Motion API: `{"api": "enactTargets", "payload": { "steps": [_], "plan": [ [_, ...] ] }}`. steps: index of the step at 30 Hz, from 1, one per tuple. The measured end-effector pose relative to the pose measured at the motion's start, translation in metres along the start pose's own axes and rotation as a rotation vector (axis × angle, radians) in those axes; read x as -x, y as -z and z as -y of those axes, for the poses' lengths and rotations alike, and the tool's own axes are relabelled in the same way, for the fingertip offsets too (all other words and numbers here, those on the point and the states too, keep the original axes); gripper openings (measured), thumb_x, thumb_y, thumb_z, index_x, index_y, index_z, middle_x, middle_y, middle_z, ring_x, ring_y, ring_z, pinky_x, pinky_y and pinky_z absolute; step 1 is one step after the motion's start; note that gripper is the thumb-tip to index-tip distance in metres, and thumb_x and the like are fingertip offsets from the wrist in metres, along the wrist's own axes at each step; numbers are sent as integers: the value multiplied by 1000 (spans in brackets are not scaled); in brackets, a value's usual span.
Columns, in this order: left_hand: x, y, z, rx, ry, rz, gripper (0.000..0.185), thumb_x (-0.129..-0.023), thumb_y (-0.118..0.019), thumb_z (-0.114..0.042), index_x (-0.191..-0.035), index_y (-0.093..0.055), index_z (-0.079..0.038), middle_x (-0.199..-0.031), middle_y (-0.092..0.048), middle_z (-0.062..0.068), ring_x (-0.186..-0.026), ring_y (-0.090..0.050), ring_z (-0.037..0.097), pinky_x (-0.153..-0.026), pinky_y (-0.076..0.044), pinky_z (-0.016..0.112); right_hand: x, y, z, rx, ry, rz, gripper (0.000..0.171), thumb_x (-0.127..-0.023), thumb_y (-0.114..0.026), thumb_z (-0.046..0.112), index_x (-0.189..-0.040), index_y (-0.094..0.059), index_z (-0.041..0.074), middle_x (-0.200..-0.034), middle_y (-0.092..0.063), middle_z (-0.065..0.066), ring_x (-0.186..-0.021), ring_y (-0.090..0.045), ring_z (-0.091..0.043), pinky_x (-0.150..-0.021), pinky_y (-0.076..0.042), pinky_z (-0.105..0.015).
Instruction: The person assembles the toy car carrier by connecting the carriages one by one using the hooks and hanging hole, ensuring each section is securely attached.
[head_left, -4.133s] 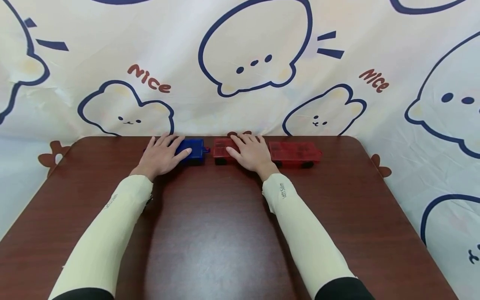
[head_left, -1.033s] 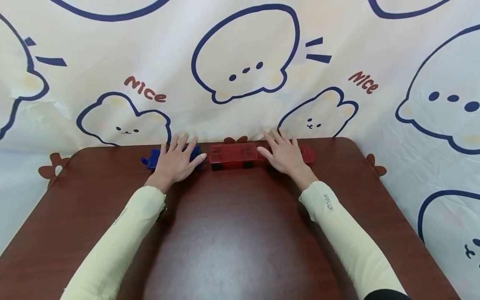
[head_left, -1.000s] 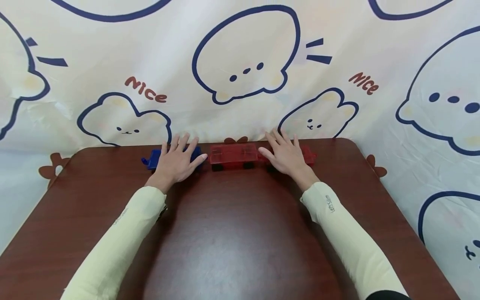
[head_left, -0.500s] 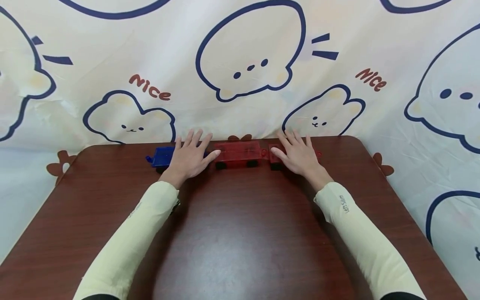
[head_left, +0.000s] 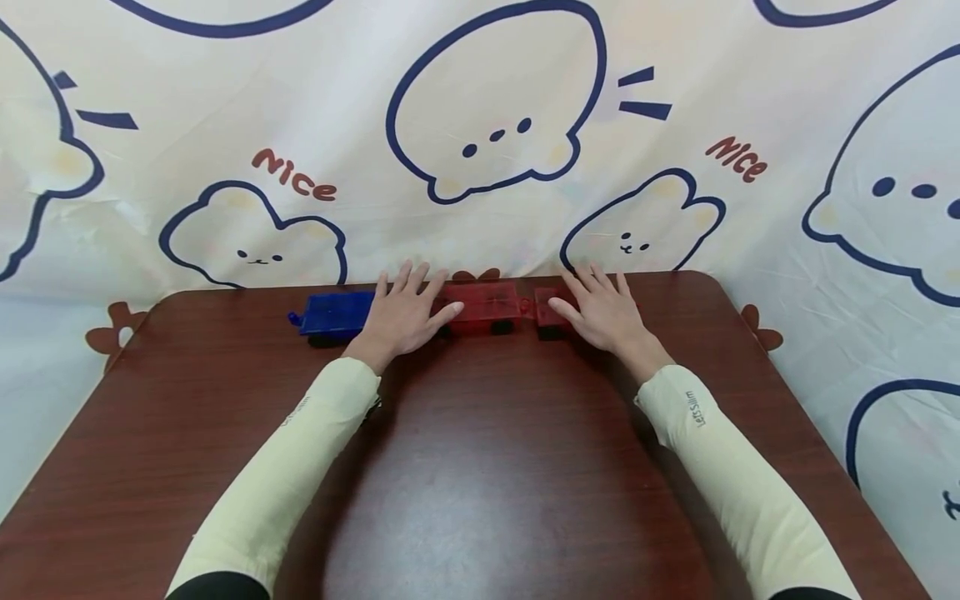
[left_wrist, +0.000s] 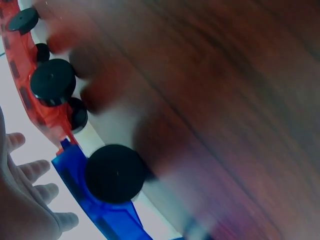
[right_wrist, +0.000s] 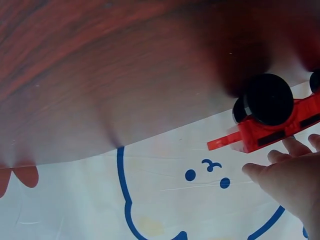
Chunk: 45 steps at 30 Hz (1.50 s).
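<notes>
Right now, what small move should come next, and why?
I'd probably lift the left hand aside: in the head view it hides where the blue toy wagon and the middle red wagon meet. The left wrist view shows their ends together, but not clearly whether they are hooked.

Backdrop cloth (head_left: 480,237) reads "Nice" (head_left: 294,175) in reddish-brn, upper L of frame, & a 2nd "Nice" (head_left: 737,158), upper R. R sleeve (head_left: 750,479), lower R, has sm. dark "Lets Slim" (head_left: 696,410). L sleeve (head_left: 277,479) lettering (head_left: 296,411), lower L, too sm. to read.
</notes>
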<state>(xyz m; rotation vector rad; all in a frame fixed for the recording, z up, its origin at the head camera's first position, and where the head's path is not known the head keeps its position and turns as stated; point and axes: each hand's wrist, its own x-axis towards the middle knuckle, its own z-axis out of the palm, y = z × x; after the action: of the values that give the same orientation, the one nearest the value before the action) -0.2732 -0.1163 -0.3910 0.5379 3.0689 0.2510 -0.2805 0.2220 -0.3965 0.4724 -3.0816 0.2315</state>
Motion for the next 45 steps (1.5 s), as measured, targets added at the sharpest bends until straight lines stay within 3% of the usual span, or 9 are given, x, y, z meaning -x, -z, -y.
{"api": "enactTargets", "payload": {
  "steps": [20,45],
  "plan": [
    [-17,-21,-14,-7,-8,32,83,-98,-25,-74,-164,-21,-24,-169,-15,12,-155,0,35,-121,2,60,2,-5,-11,-29,-34,15,77,-102,-33,65,-161,-31,15,-164,-29,-16,-153,-15,-37,-120,-4,-62],
    [-27,-20,-26,-53,-72,83,86,-98,-21,-76,-165,-14,-22,-169,-10,16,-155,-1,37,-122,1,57,-3,-10,-11,9,-32,58,78,-102,-24,68,-162,-29,18,-165,-26,-13,-154,-11,-32,-120,2,-62]
  ]
}}
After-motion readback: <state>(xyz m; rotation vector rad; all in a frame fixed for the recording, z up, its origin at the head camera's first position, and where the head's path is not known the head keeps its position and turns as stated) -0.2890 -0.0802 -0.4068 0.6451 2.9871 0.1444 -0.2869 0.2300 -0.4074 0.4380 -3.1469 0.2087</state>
